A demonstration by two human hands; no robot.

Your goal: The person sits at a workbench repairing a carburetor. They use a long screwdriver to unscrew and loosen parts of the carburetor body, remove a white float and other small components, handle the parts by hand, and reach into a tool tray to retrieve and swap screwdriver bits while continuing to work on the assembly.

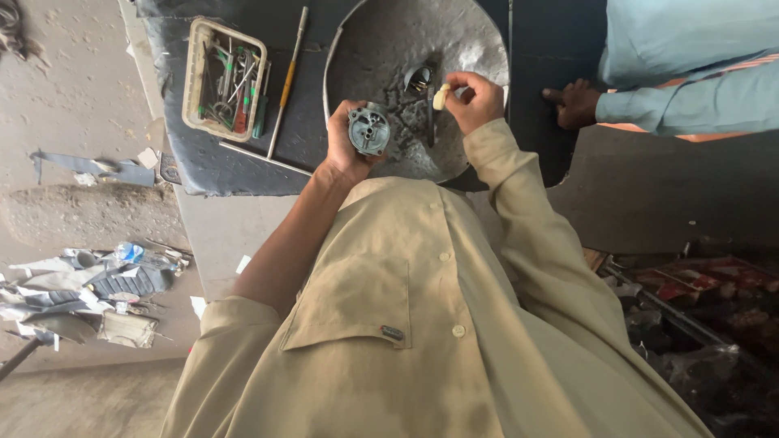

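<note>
Gripping a grey carburettor body in left hand, right hand pinching a small cream part over the round metal pan.

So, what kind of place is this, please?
Probably a small repair workshop, perhaps for engines. The left hand holds a grey metal engine part over a dented metal basin, and a tray of hand tools lies on the dark, greasy bench.
</note>
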